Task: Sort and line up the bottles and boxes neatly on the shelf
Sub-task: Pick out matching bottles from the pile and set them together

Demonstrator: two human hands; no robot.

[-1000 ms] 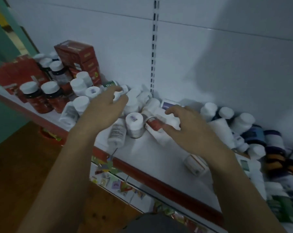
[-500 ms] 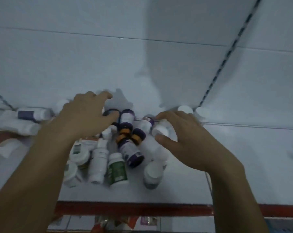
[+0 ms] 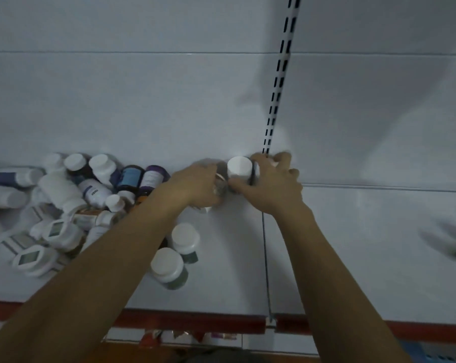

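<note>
At back wall [image 3: 143,100], moved off pile [image 3: 90,195]: right hand [image 3: 271,187] grips white-capped bottle [image 3: 238,167], left hand [image 3: 195,184] grips blurred bottle [image 3: 220,186].

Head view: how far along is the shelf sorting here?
Early. Done: only two upright bottles stand near the front. In hand: the right hand grips a white-capped bottle at the back wall; the left hand holds a second bottle beside it. Left: the jumbled pile of bottles.

Shop: slotted shelf [image 3: 221,292], pill bottles [image 3: 96,189].
</note>
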